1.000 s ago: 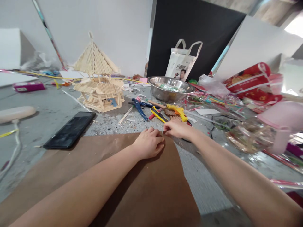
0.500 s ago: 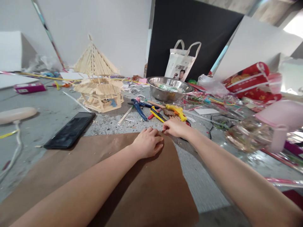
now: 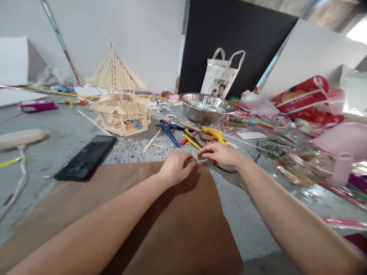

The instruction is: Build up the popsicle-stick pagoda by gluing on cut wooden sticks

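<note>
A large brown paper sheet (image 3: 177, 233) covers the near surface. My left hand (image 3: 177, 169) hovers over its far right corner, fingers curled and thumb drawn in close to them. Facing it, my right hand (image 3: 220, 155) has its thumb and fingertips pressed together near that same corner. A small pale scrap (image 3: 202, 160) shows between the hands, too small to name; whether either hand grips it is unclear. Just beyond my fingers lie a yellow utility knife (image 3: 192, 139), a yellow glue gun (image 3: 215, 134) and blue-handled cutters (image 3: 169, 133).
Behind the paper stands a wooden stick pavilion model (image 3: 120, 103). A black phone (image 3: 86, 157) lies at left, partly by the paper. Farther back are a steel bowl (image 3: 208, 114) and a white bag (image 3: 220, 72). A clear jug with pink lid (image 3: 304, 164) stands at right.
Both hands have lifted slightly off the paper's corner. My right hand has drawn a little to the right, and the small pale scrap now shows between them.
</note>
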Tool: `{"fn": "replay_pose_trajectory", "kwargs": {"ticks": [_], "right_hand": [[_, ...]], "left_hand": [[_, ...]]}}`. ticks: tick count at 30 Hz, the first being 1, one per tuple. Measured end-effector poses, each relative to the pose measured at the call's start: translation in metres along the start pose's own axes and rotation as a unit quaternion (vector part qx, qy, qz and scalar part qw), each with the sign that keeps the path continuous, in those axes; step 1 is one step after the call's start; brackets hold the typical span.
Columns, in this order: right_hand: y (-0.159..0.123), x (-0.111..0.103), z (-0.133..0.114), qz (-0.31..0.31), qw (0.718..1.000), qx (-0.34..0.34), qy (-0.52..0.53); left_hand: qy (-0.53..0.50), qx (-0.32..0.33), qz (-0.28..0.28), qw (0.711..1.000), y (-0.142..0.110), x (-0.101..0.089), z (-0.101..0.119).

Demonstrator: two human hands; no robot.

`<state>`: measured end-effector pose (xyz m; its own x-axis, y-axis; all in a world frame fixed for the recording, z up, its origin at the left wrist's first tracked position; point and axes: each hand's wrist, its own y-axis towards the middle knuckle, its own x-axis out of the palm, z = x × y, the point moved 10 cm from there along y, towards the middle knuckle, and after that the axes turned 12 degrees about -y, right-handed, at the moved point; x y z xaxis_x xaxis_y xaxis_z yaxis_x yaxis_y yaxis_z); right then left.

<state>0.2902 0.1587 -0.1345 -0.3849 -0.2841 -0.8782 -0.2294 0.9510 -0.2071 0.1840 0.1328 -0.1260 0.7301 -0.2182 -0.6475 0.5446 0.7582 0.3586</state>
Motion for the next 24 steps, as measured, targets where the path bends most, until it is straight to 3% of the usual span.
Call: {"fn": "replay_pose_trajectory", "kwargs": {"ticks": [3, 6, 10, 12, 15, 19, 21, 24], "right_hand": [[-0.003, 0.007, -0.010, 0.016, 0.998, -0.041, 0.046], [-0.003, 0.007, -0.021, 0.049, 0.991, -0.078, 0.101], [-0.003, 0.000, -0.024, 0.105, 0.973, -0.075, 0.192], [-0.006, -0.008, -0.016, 0.164, 0.953, -0.049, 0.249], [-0.011, -0.009, 0.001, 0.224, 0.927, 0.006, 0.302], [-0.007, 0.020, 0.002, 0.145, 0.938, 0.033, 0.314], [-0.006, 0.029, -0.002, 0.119, 0.942, 0.029, 0.312], [-0.005, 0.033, -0.007, 0.116, 0.948, 0.018, 0.296]], "left_hand": [[-0.042, -0.042, 0.045, 0.997, 0.003, -0.012, -0.007], [-0.066, -0.053, 0.038, 0.996, 0.007, -0.013, -0.010], [-0.168, -0.123, 0.037, 0.977, 0.007, -0.010, -0.028], [-0.259, -0.169, 0.067, 0.949, 0.005, -0.010, -0.040], [-0.410, -0.228, 0.111, 0.876, 0.000, -0.007, -0.054], [-0.515, -0.268, 0.124, 0.805, -0.004, 0.001, -0.061], [-0.522, -0.270, 0.116, 0.801, -0.005, 0.004, -0.059], [-0.492, -0.262, 0.085, 0.826, -0.006, 0.007, -0.053]]}}
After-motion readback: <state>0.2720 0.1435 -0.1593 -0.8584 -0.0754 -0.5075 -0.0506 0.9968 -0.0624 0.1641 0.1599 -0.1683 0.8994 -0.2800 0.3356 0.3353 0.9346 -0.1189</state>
